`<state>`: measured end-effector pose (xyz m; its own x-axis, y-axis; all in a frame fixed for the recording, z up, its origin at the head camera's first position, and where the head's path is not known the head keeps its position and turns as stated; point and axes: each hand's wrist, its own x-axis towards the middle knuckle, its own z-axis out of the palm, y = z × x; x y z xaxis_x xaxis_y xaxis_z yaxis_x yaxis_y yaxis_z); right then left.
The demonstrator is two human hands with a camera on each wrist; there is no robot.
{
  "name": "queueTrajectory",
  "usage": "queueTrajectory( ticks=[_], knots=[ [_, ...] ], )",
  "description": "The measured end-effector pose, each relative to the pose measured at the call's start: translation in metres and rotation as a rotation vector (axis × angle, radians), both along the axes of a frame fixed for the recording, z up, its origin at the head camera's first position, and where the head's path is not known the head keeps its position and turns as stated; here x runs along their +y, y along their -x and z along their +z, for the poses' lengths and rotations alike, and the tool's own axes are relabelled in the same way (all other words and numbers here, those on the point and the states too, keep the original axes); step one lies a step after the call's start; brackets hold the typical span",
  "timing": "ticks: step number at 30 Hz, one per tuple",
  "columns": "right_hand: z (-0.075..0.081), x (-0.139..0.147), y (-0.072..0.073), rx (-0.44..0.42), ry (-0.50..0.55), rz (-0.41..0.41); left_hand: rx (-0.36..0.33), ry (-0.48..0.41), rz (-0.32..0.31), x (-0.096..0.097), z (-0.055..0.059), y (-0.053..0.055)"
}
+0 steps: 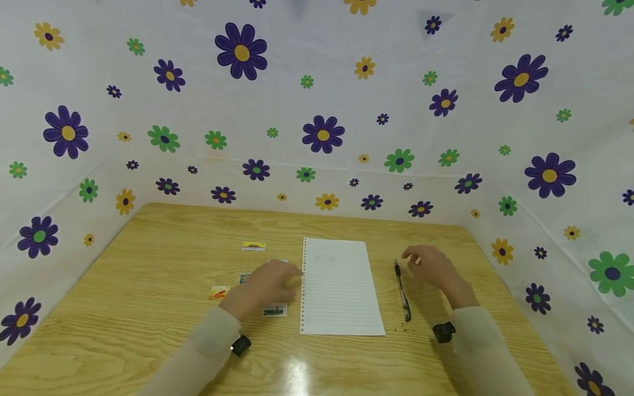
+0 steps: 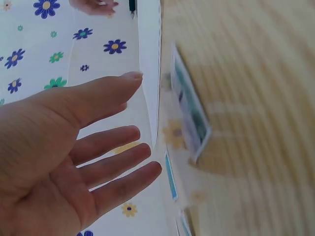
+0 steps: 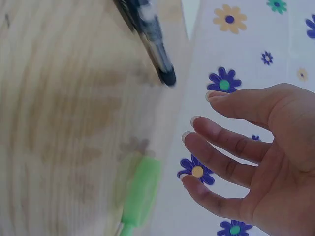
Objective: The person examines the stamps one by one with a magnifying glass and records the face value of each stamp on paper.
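My left hand (image 1: 267, 286) hovers over several small stamps, left of a lined sheet of paper (image 1: 342, 297); its fingers are extended and grip nothing. Nearest it are a dark green stamp (image 1: 274, 311) and an orange-red stamp (image 1: 218, 292). Other stamps are partly hidden behind the hand, while a yellow stamp (image 1: 253, 246) lies farther back. My right hand (image 1: 433, 268) is loosely curved above the table, just right of a black pen (image 1: 402, 294), with nothing held. In the right wrist view a thing with a green handle (image 3: 141, 194) lies below the fingers.
Faint pencil-like numbers (image 1: 325, 258) show near the sheet's top. Small dark crumbs (image 1: 403, 328) lie below the pen. A flower-patterned cloth (image 1: 277, 110) hangs around the back and sides of the wooden table (image 1: 158, 264). Each wrist carries a small black device.
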<state>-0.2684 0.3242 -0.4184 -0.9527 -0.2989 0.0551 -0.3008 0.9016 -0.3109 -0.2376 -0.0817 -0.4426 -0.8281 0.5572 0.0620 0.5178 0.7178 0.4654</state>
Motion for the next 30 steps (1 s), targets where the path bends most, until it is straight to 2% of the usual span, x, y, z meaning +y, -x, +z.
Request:
queueTrajectory(
  ticks=[4,10,15,21,30],
  knots=[
    [0.008,0.007,-0.004,0.006,0.018,-0.022,0.012,-0.013,0.061,-0.009,0.006,0.001],
    [0.016,0.018,-0.014,0.055,0.025,-0.037,0.047,0.004,0.126,-0.025,0.004,0.011],
    [0.017,0.029,-0.019,0.039,-0.002,-0.091,0.079,0.038,0.137,-0.039,0.004,0.019],
    [0.015,0.041,-0.023,0.015,-0.033,-0.145,0.026,0.054,0.171,-0.05,-0.002,0.029],
    [0.01,0.059,-0.025,-0.021,-0.053,-0.176,-0.001,0.024,0.154,-0.059,-0.004,0.035]
  ],
)
